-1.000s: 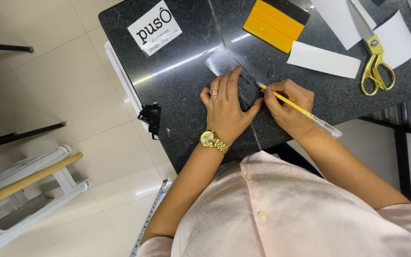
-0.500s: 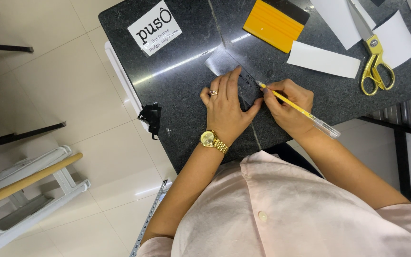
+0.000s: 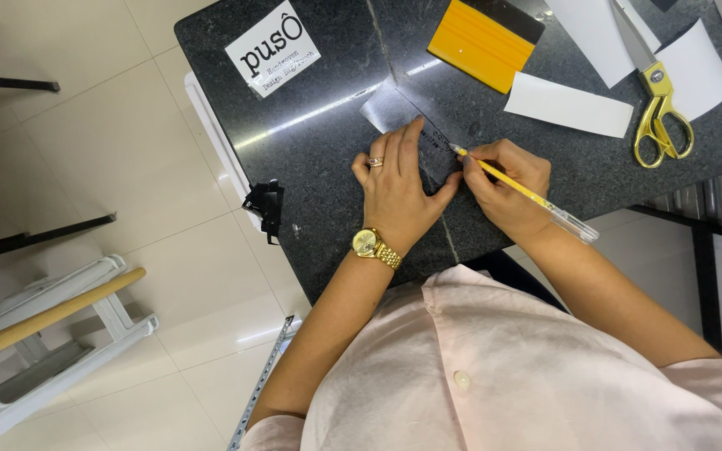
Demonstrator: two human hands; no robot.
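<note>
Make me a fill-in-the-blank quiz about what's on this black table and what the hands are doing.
1. The right hand holds a yellow ____.
2. The left hand presses flat on a dark ____ on the table.
3. The scissors have ____-coloured handles.
4. On the left wrist sits a gold ____.

Missing words: pen; sheet; gold; watch

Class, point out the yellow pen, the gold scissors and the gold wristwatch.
yellow pen (image 3: 518, 187): head view, mid-barrel.
gold scissors (image 3: 660, 117): head view, handles.
gold wristwatch (image 3: 367, 242): head view, dial.
</note>
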